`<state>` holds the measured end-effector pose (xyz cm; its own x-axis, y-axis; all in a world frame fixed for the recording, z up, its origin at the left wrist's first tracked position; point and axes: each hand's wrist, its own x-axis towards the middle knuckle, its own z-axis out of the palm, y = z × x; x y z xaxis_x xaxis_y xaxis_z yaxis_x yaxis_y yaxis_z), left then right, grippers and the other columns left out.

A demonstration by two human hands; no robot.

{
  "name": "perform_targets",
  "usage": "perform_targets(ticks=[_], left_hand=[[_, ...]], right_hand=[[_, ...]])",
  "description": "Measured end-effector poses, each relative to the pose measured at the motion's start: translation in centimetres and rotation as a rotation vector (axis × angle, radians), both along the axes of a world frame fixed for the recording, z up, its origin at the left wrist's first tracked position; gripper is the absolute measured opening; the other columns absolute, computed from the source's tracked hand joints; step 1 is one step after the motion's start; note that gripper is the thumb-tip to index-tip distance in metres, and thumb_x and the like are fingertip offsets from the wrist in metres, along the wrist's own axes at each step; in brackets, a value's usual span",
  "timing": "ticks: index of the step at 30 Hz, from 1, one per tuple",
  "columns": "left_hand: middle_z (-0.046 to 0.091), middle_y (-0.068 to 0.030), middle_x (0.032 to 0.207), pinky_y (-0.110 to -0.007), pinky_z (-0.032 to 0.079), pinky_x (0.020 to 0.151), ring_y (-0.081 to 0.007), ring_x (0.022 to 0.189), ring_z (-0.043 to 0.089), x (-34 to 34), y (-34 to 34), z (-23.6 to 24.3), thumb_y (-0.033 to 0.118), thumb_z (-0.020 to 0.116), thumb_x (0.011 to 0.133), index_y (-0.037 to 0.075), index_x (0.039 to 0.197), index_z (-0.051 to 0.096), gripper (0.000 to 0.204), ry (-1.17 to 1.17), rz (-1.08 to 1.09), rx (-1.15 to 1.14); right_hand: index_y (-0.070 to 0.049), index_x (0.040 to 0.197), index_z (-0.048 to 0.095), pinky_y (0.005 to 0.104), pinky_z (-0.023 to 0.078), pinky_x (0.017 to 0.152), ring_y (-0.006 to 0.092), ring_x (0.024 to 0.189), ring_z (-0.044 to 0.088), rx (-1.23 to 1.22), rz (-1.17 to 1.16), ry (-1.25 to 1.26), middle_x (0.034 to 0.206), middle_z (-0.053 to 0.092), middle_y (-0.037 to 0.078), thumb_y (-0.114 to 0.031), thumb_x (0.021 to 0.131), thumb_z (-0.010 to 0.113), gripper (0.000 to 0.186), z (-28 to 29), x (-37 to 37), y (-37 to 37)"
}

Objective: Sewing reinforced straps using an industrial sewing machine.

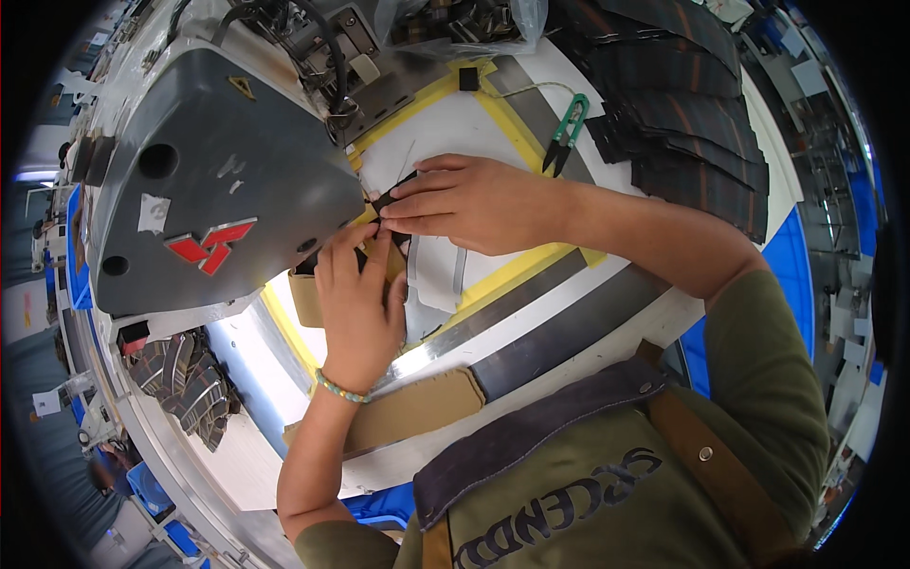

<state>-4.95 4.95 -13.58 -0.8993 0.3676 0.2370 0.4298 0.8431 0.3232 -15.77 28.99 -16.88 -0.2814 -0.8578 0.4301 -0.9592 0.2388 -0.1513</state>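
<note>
Beside the grey head of an industrial sewing machine (227, 190), both my hands work at a small piece of dark fabric (381, 202). My right hand (474, 204) reaches in from the right, its fingers bent together onto the fabric. From below comes my left hand (358, 303), wearing a beaded bracelet (341, 389). Its fingertips press the fabric close to the right fingers, while the thumb stands apart. The machine head and my fingers hide most of the piece. Under the right hand lies a light grey-edged template (437, 270) on the work surface.
Green-handled thread snips (569, 128) lie right of the yellow-taped area (517, 123). Stacked dark striped fabric pieces (697, 123) cover the far right. A clear plastic bag (455, 38) stands at the back. Plaid cloth (185, 384) lies lower left; brown cardboard (417, 410) lies at the near edge.
</note>
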Motion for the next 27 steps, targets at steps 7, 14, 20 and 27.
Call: perform_targets(ticks=[7, 14, 20, 27], left_hand=[[0.065, -0.0178, 0.134, -0.049, 0.044, 0.109, -0.0416, 0.126, 0.057, -1.5, -0.9, 0.4, 0.027, 0.066, 0.106, 0.007, 0.15, 0.063, 0.048, 0.132, 0.058, -0.166], [0.061, -0.0199, 0.149, -0.051, 0.044, 0.109, -0.0424, 0.122, 0.059, -1.4, -2.1, -0.3, 0.031, 0.069, 0.104, -0.002, 0.147, 0.061, 0.055, 0.081, 0.056, -0.218], [0.06, -0.0171, 0.154, -0.052, 0.042, 0.116, -0.0422, 0.135, 0.056, 0.4, -3.0, -0.7, 0.019, 0.074, 0.099, -0.003, 0.146, 0.061, 0.054, 0.168, 0.105, -0.176], [0.056, -0.0134, 0.162, -0.051, 0.041, 0.117, -0.0395, 0.15, 0.047, 0.0, -3.1, -0.2, 0.016, 0.072, 0.097, 0.002, 0.154, 0.057, 0.061, 0.083, -0.027, -0.245]], right_hand=[[-0.011, 0.135, 0.074, 0.0428, 0.044, 0.122, 0.0185, 0.14, 0.06, 0.043, -0.022, 0.083, 0.145, 0.069, -0.003, -0.016, 0.09, 0.071, 0.045, 0.3, 0.3, -0.3], [-0.01, 0.133, 0.075, 0.0424, 0.045, 0.121, 0.0189, 0.139, 0.061, 0.031, -0.036, 0.083, 0.143, 0.07, -0.002, -0.015, 0.091, 0.068, 0.043, 0.3, 0.3, -0.2], [-0.01, 0.136, 0.073, 0.0426, 0.045, 0.122, 0.0181, 0.139, 0.06, 0.04, -0.022, 0.084, 0.144, 0.069, -0.002, -0.012, 0.087, 0.073, 0.048, 0.5, 0.3, -0.5], [-0.011, 0.136, 0.072, 0.0427, 0.045, 0.122, 0.0179, 0.14, 0.06, 0.047, -0.014, 0.04, 0.147, 0.068, -0.003, -0.012, 0.086, 0.076, 0.05, 0.5, 0.3, -0.3]])
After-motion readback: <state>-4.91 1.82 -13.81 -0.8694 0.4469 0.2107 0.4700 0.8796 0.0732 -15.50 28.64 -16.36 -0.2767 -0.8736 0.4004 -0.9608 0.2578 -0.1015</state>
